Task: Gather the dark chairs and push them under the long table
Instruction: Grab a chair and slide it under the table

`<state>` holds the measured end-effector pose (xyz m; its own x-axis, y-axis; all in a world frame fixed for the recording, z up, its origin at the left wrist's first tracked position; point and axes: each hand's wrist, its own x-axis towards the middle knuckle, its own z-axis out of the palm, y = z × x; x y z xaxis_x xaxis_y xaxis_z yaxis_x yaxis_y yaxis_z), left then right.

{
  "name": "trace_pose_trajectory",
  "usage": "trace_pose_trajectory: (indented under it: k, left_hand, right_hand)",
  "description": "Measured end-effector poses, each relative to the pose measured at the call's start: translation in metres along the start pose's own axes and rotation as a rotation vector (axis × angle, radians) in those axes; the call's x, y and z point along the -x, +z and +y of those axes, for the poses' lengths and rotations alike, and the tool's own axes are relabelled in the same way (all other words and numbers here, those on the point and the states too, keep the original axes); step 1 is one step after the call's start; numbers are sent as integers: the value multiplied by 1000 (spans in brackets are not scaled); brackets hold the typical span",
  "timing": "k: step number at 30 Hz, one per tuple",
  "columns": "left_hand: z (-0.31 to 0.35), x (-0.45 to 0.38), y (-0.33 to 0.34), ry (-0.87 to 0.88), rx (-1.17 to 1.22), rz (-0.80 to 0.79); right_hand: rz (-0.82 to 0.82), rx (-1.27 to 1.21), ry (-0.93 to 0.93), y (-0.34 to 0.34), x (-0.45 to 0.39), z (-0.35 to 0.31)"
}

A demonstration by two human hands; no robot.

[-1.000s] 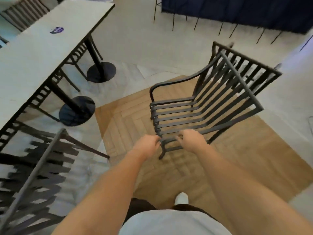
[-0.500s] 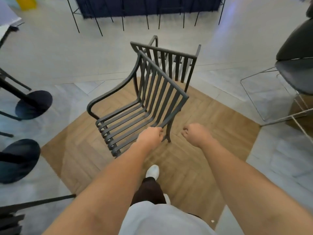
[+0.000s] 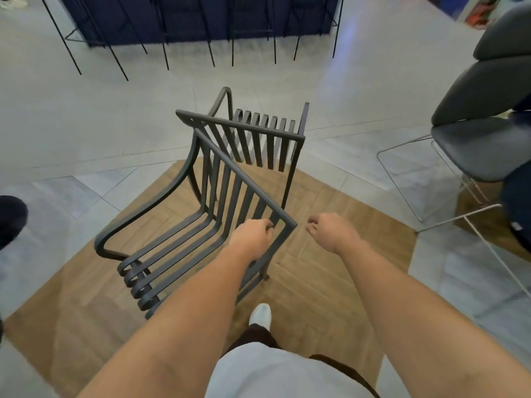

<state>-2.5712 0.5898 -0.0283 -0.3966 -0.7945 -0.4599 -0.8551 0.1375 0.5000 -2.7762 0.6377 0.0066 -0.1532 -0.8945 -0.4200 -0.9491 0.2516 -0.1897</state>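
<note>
A dark slatted metal chair [image 3: 244, 177] stands on the wooden floor patch in front of me, its seat toward the left. My left hand [image 3: 253, 237] grips the top rail of its backrest near the right corner. My right hand [image 3: 330, 231] hangs just right of that corner, loosely curled, holding nothing and not touching the chair. A second dark slatted chair [image 3: 270, 145] stands right behind the first, back to back with it. The long table is out of view.
Grey padded chairs [image 3: 482, 150] on thin wire legs stand at the right. A dark blue counter [image 3: 201, 18] with thin black legs runs along the far side. A black round table base [image 3: 11, 216] shows at the left edge. Pale tiles surround the wooden patch [image 3: 330, 282].
The view has swung right and the long table has slid out on the left. The chair has turned. My right hand has let go of it; my left hand still holds it.
</note>
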Motion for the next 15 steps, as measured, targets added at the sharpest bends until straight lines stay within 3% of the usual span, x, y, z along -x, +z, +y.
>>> trace_pose_trajectory:
  k: [6,15]
  left_hand:
    - [-1,-45,-39,-39,16,63]
    - [-6,-95,-43,-292,-40,171]
  right_hand:
    - [6,-13,-68,-31,-63,-13]
    - [-43,34,-280,-56,-176,5]
